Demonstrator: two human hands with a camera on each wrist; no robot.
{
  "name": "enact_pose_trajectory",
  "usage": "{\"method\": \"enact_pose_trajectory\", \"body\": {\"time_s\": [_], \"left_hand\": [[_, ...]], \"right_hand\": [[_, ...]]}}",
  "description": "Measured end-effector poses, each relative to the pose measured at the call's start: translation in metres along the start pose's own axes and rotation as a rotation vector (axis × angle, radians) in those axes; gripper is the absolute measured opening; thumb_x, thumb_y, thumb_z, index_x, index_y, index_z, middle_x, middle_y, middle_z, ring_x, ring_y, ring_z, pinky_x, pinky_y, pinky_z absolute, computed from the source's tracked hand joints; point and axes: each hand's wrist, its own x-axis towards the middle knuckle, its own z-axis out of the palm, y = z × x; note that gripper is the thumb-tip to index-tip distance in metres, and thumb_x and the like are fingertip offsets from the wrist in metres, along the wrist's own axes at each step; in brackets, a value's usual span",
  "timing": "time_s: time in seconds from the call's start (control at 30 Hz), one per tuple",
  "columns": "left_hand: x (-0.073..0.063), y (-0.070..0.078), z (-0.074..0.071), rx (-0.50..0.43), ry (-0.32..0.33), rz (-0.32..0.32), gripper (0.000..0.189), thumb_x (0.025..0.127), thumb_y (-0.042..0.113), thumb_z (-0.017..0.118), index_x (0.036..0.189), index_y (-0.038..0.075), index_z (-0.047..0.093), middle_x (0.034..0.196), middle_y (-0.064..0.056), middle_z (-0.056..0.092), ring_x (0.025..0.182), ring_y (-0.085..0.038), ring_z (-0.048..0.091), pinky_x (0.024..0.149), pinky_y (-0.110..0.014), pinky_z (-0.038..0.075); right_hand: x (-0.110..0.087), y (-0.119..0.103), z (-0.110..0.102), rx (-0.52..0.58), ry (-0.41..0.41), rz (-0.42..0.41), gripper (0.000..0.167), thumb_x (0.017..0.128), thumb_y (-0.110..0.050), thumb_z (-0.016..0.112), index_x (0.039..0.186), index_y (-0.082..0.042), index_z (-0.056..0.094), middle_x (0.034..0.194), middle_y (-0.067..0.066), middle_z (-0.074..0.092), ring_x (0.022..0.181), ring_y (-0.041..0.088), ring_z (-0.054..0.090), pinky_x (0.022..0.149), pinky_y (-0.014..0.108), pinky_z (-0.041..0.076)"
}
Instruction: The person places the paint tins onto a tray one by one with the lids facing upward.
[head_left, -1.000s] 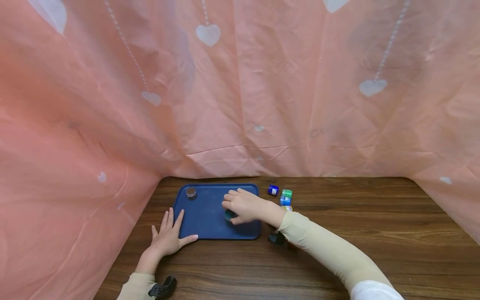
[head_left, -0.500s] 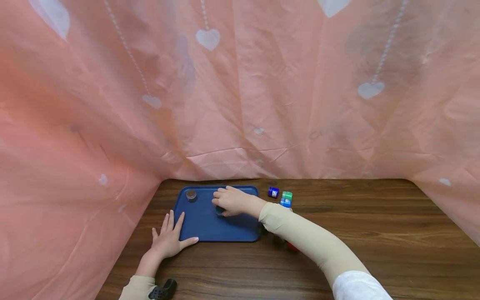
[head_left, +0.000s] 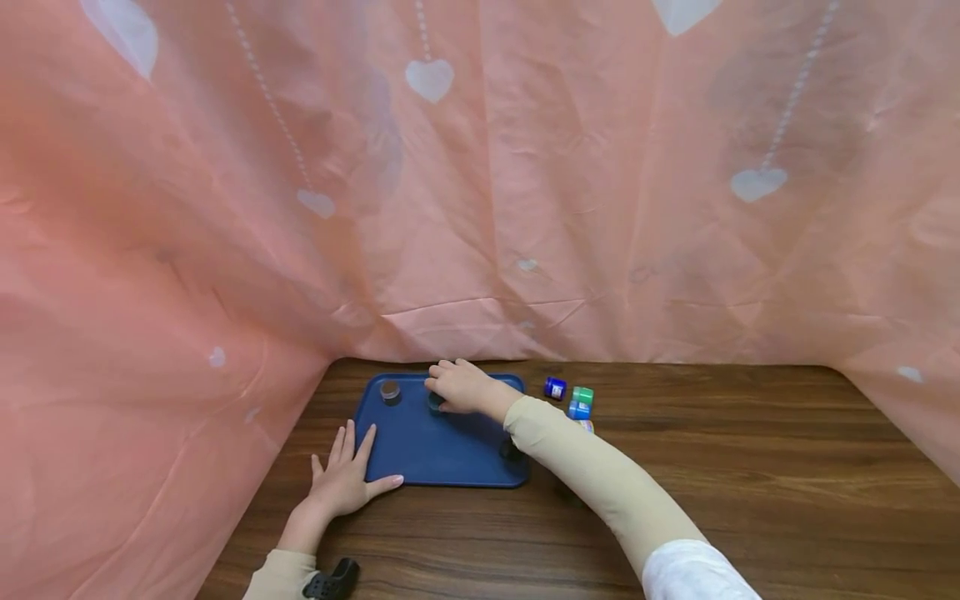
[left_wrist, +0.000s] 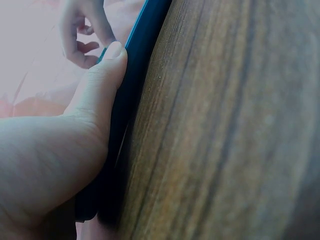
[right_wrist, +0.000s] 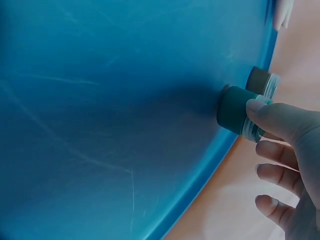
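A dark blue tray (head_left: 423,454) lies on the wooden table. My left hand (head_left: 341,483) rests with spread fingers at its near left corner; in the left wrist view, the thumb (left_wrist: 107,67) lies along the tray's edge. Over the far part of the tray, my right hand (head_left: 463,387) pinches a small dark green paint jar (right_wrist: 234,111) by its clear lid, thumb on the near side. The other fingers of that hand stand loosely bent off the jar. To the left of it, a brown paint jar (head_left: 390,392) stands in the tray's far left corner.
Right of the tray lie a dark blue jar (head_left: 555,388), a green jar (head_left: 582,394) and a lighter blue jar (head_left: 580,409). Another jar (head_left: 587,426) is partly hidden by the right sleeve. A pink curtain (head_left: 480,325) hangs behind the table.
My right hand has carried the dark green jar left and toward the far edge of the tray, nearer the brown jar. The left hand has stayed in place.
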Motion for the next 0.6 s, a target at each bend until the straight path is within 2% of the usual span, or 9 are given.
{"method": "enact_pose_trajectory", "body": {"time_s": [0.23, 0.43, 0.6], "left_hand": [[-0.001, 0.004, -0.001, 0.009, 0.004, 0.005, 0.110, 0.077, 0.076, 0.059, 0.158, 0.014, 0.018, 0.162, -0.027, -0.003, 0.149, -0.047, -0.002, 0.103, -0.082, 0.002], [-0.002, 0.003, 0.000, 0.017, 0.004, 0.005, 0.110, 0.077, 0.077, 0.058, 0.157, 0.013, 0.018, 0.161, -0.028, -0.002, 0.149, -0.047, -0.001, 0.103, -0.082, 0.002], [-0.003, -0.001, 0.000, 0.023, 0.009, 0.000, 0.110, 0.077, 0.078, 0.058, 0.157, 0.014, 0.018, 0.162, -0.028, -0.001, 0.149, -0.047, -0.001, 0.103, -0.082, 0.002]], "right_hand": [[0.007, 0.005, 0.006, 0.072, 0.007, 0.079, 0.034, 0.091, -0.037, 0.068, 0.120, -0.020, 0.064, 0.116, -0.001, 0.061, 0.107, 0.017, 0.057, 0.086, 0.033, 0.050], [0.016, 0.000, 0.010, 0.100, 0.010, 0.116, 0.030, 0.093, -0.037, 0.065, 0.118, -0.020, 0.065, 0.114, 0.000, 0.061, 0.104, 0.017, 0.057, 0.084, 0.031, 0.051], [0.023, -0.006, 0.011, 0.172, 0.007, 0.176, 0.030, 0.094, -0.037, 0.065, 0.118, -0.019, 0.065, 0.115, 0.001, 0.061, 0.104, 0.017, 0.056, 0.085, 0.031, 0.051]]}}
